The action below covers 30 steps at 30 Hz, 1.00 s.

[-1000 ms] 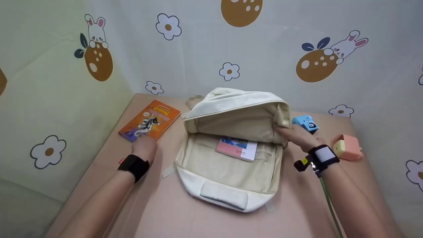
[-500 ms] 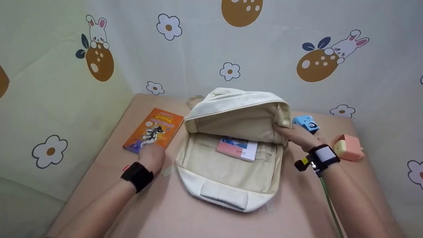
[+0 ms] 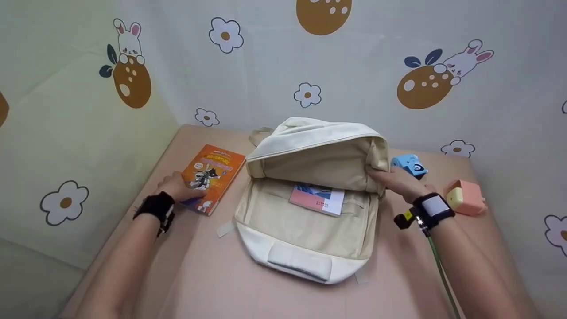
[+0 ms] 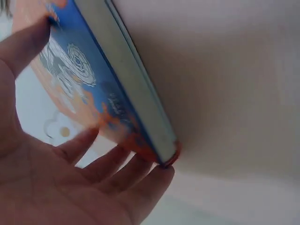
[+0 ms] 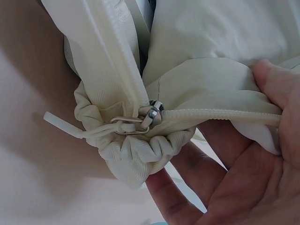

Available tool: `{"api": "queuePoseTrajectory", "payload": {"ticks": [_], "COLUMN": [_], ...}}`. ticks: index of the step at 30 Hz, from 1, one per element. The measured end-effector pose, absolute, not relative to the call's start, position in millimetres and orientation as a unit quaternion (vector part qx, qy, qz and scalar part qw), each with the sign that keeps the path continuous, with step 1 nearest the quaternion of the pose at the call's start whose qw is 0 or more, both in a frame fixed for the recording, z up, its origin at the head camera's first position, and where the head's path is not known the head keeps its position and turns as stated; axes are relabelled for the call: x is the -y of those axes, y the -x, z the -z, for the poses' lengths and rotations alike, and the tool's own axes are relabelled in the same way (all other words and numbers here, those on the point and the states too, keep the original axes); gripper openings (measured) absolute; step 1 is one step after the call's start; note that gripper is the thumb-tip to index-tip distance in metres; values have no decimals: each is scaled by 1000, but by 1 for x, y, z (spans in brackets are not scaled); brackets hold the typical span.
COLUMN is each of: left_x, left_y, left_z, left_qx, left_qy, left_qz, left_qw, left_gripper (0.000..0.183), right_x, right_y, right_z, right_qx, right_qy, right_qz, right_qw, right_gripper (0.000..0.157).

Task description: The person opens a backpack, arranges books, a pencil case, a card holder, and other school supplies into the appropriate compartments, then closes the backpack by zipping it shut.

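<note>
An orange and purple book lies on the table left of a cream backpack. My left hand holds the book's left edge, thumb over the cover. In the left wrist view, the fingertips meet the spine edge and a corner, with the page block facing the camera. The backpack lies unzipped, with its front flap raised. My right hand grips the flap's right side, thumb inside and fingers behind. Near it in the right wrist view is a zipper pull. A thin pink and white booklet rests inside the backpack.
Right of the backpack stand a blue toy-like box and a pink box with a yellow part. Patterned curtains rise behind and to the left of the table. A green cable runs along the right forearm.
The book slid nearer and slightly right, with the left hand at its near edge. That hand then shifted to the book's left edge. The right hand kept its hold on the flap.
</note>
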State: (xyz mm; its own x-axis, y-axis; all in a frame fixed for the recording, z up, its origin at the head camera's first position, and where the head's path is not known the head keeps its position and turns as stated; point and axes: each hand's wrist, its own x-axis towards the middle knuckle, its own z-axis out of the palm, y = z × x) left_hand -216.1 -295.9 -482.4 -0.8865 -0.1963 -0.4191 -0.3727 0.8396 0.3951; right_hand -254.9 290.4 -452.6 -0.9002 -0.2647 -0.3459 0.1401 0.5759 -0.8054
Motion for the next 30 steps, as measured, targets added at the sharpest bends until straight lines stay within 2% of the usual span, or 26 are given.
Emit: {"api": "queuePoseTrajectory", "payload": {"ticks": [2,5,10,22,25,30], "left_x": [296,293,290,312,317,324], "left_y": [217,218,218,220,219,213], "left_z": [478,471,462,461,461,462], "left_qx": [-933,-933,-933,-906,-901,-838], "left_qy": [164,167,182,199,193,191], "left_qz": [-248,-237,-221,-277,-314,-471], "left_qw": [203,214,219,250,230,199], "left_gripper": [116,119,106,97,88,59], "right_x": [-290,-291,-291,-289,-289,-287], "right_y": [255,255,255,255,255,256], "right_z": [452,452,452,451,451,452], "right_qx": [-857,-858,-861,-865,-865,-864], "right_qy": [38,37,33,38,35,41], "right_qz": [464,461,457,450,447,452], "right_qw": [221,222,221,221,223,219], "right_gripper": [88,88,92,92,94,95]}}
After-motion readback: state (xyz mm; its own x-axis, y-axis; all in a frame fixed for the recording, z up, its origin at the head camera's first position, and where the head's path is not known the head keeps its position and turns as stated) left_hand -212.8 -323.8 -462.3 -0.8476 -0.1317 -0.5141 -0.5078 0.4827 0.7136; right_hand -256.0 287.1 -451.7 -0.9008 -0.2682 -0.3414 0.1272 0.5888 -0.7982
